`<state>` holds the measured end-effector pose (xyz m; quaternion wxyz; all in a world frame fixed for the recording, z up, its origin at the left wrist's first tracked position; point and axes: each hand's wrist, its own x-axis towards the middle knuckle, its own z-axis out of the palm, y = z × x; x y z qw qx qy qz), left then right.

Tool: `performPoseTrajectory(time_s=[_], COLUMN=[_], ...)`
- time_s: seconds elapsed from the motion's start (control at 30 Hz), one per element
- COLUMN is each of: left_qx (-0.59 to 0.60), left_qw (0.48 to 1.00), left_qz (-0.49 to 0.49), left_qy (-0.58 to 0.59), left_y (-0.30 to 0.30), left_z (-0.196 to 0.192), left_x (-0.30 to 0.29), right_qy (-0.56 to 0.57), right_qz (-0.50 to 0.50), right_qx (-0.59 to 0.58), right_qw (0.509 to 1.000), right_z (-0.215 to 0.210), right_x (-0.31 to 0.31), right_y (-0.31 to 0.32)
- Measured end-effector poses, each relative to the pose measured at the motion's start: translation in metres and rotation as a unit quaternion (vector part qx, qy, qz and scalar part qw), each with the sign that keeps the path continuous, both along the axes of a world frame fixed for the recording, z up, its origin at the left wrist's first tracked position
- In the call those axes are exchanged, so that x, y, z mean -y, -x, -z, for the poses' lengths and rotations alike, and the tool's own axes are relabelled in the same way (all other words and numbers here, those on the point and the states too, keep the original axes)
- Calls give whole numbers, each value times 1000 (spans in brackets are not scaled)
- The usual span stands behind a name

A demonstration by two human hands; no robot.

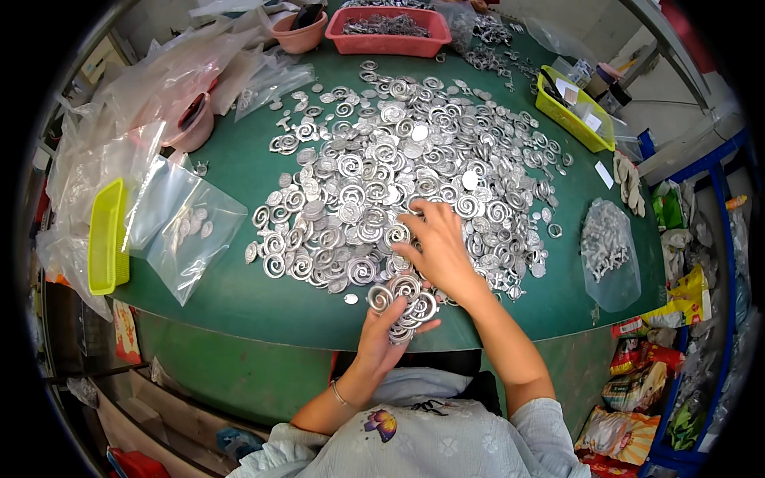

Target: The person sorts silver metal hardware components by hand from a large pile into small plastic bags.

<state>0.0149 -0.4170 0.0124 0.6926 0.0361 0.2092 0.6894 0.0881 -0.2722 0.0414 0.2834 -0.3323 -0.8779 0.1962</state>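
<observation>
A large heap of silver metal pieces (351,191), mostly flat spirals mixed with oval tags, spreads over the green table (207,279). Low at the table's front edge, my left hand (379,338) is closed around a cluster of spiral pieces (406,307), its thumb lying over them. My right hand (442,251) rests on the front of the heap. Its thumb and bent fingers are at opposite rims of one spiral piece (397,233). A single oval tag (351,299) lies apart, just left of my left hand.
Clear bags cover the left side; one bag (187,231) holds several oval tags. A yellow-green basket (107,239) stands there. Behind the heap is a red tray (388,44) of metal parts. On the right are another basket (574,111), gloves (629,183) and a bag of small parts (610,255).
</observation>
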Motion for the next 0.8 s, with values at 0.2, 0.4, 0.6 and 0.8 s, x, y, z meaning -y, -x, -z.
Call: performPoseTrajectory(time_s=[0.2,0.4,0.6,0.8], left_qx=[-113,85,1,-42], left_qw=[991,994,999,997], left_qz=[21,63,40,57], left_qy=[71,28,3,-33], left_y=[3,14,10,8], left_z=[-6,-6,1,-10], left_x=[1,-2,2,2], right_qy=[2,554,274,-17], right_qz=[-15,-54,-99,44], right_qx=[-2,-201,-114,35], right_qw=[1000,806,950,998], right_z=[5,-26,-26,-7], right_x=[-4,12,26,14], right_y=[-2,-30,-38,-26])
